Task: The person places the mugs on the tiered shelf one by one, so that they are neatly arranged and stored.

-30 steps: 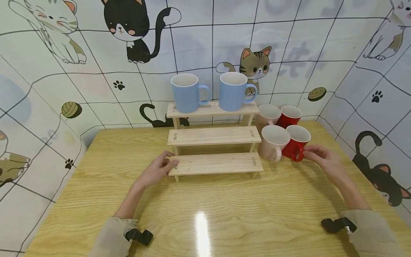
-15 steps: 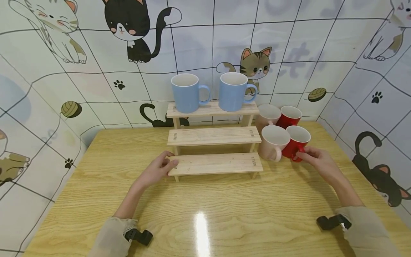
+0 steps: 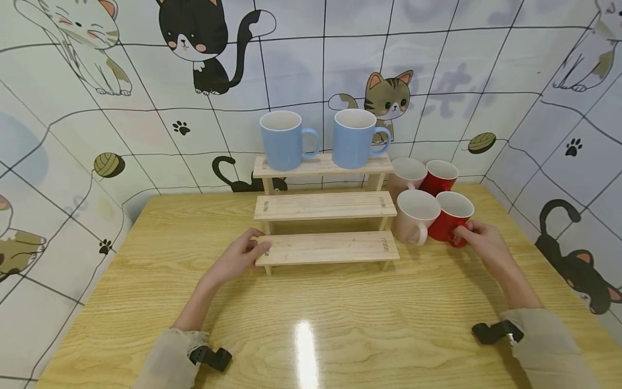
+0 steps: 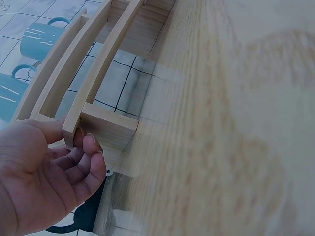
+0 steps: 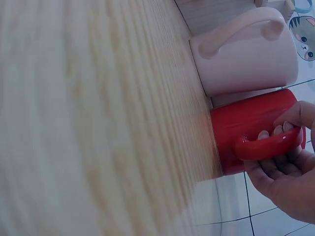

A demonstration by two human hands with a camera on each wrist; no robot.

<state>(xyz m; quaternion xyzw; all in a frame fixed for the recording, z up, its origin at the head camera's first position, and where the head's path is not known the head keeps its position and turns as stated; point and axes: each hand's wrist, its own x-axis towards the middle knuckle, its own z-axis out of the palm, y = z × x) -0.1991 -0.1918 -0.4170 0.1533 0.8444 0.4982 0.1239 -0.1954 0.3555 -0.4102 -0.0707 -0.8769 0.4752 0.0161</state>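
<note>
A three-step wooden shelf (image 3: 325, 248) stands on the table. My left hand (image 3: 239, 255) pinches the left end of its lowest board, thumb above and fingers curled beneath, as the left wrist view shows (image 4: 59, 167). To the right of the shelf, my right hand (image 3: 486, 243) grips the handle of the front red mug (image 3: 443, 222). In the right wrist view the fingers pass through the handle of this red mug (image 5: 246, 120), with the thumb over it. A pale pink mug (image 3: 413, 216) sits close on its left, handle toward me.
Two light blue mugs (image 3: 282, 143) stand on the top board. Behind the front mugs are another pink mug (image 3: 400, 178) and another red mug (image 3: 439, 175). The wooden table (image 3: 369, 324) meets a cat-printed backdrop (image 3: 301, 65) at the back and sides.
My right hand has moved from beside the red mug's handle to a grip on it. The red mug has shifted slightly right. My left hand has stayed on the shelf.
</note>
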